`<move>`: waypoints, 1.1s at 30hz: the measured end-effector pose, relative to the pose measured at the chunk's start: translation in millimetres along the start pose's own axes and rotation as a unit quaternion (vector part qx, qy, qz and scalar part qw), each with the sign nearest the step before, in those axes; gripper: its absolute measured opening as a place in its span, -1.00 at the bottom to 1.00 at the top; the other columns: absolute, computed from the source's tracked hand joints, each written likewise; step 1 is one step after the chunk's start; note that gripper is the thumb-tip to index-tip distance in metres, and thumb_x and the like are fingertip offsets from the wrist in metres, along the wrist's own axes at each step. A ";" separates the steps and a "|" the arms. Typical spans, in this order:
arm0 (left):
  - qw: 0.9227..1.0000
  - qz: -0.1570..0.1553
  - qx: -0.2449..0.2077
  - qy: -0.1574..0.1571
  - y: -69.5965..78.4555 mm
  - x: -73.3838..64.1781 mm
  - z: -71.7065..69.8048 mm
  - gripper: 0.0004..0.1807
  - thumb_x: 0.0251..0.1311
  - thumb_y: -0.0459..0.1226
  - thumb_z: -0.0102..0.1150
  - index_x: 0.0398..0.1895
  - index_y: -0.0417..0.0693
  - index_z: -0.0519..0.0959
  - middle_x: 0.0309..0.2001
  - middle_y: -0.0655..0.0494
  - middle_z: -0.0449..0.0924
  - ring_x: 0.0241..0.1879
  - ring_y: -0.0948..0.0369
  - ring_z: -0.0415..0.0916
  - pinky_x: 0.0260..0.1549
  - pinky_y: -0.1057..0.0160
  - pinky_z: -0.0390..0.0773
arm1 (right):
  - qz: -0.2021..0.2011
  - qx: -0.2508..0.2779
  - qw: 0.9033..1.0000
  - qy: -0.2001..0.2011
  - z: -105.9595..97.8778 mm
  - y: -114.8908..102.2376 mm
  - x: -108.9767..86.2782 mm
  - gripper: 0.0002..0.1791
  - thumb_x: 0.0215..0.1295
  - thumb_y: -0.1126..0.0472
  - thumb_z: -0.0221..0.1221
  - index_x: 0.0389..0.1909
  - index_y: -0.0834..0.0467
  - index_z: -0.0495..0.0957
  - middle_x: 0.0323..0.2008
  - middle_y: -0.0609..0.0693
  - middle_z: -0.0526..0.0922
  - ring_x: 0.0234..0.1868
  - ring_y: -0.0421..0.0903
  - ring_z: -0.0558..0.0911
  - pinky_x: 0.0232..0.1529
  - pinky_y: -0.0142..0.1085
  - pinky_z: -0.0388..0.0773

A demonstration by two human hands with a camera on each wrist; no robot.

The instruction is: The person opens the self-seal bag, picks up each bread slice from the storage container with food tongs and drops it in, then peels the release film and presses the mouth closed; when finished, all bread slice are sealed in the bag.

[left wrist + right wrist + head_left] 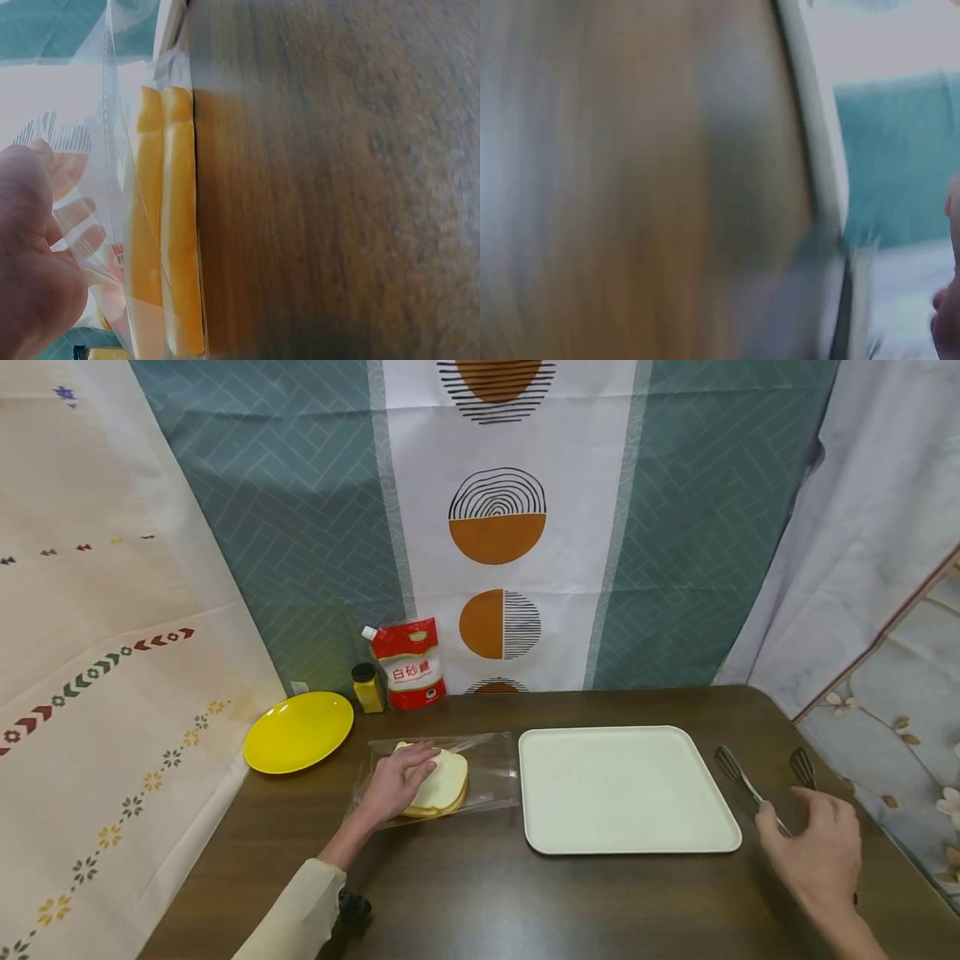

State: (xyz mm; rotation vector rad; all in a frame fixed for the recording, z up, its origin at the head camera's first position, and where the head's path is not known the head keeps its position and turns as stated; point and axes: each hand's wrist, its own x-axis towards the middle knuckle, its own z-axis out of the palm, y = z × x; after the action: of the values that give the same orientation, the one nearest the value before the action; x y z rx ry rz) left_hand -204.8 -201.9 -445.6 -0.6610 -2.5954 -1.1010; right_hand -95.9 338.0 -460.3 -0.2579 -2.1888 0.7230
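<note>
My left hand (401, 781) lies over sliced bread (444, 781) in a clear plastic bag (491, 768), its fingers loosely bent across the top slice. Seen from the left wrist, two stacked slices (178, 225) show their crusts side-on, and part of the left hand (37, 255) appears through the clear film. On the far side, my right hand (817, 843) hovers near two whisk-like metal utensils, thumb and fingers apart. One utensil (738, 772) lies slanted beside the tray; the other's wire head (802, 767) shows just past the fingers, its handle hidden by the hand.
A white rectangular tray (626, 789) sits between the hands. At the back left are a yellow plate (298, 732), a small yellow bottle with a black cap (367, 689) and a red and white sugar pouch (408, 664). Fabric hangs behind the dark wooden table (465, 902).
</note>
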 end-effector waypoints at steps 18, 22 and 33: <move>1.000 0.001 -0.006 -0.007 -1.7 1.9 -2.3 -0.68 0.35 -0.29 0.24 0.12 -0.21 0.66 0.19 -0.18 0.57 0.25 -0.12 0.45 0.24 -0.18 0.34 | 0.287 0.443 0.689 -0.497 73.2 -214.6 -111.4 -0.56 0.47 0.11 0.15 -0.02 0.50 0.48 -0.28 0.28 0.72 -0.42 -0.02 0.75 -0.44 -0.20 0.70; 1.000 0.005 -0.004 -0.008 -1.0 2.2 -2.1 -0.68 0.35 -0.29 0.25 0.11 -0.22 0.66 0.18 -0.19 0.57 0.24 -0.13 0.46 0.23 -0.19 0.34 | 0.312 0.486 0.662 -0.477 93.0 -241.2 -121.5 -0.46 0.48 0.12 0.14 0.05 0.61 0.41 -0.21 0.33 0.69 -0.33 0.02 0.76 -0.34 -0.16 0.71; 1.000 0.020 -0.002 0.007 -1.3 0.9 -0.7 -0.69 0.34 -0.30 0.25 0.09 -0.25 0.66 0.17 -0.23 0.57 0.23 -0.16 0.47 0.21 -0.22 0.35 | 0.373 0.527 0.673 -0.361 135.0 -285.0 -125.2 -0.14 0.48 0.13 0.15 0.26 0.79 -0.07 0.17 0.71 0.29 0.11 0.36 0.55 -0.05 -0.10 0.63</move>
State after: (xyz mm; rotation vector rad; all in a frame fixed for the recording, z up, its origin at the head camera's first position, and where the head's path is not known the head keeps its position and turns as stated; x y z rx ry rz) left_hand -206.2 -202.9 -445.6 -0.7012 -2.5582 -1.0956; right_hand -99.7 -1.1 -445.3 -0.2595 -1.8018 2.7946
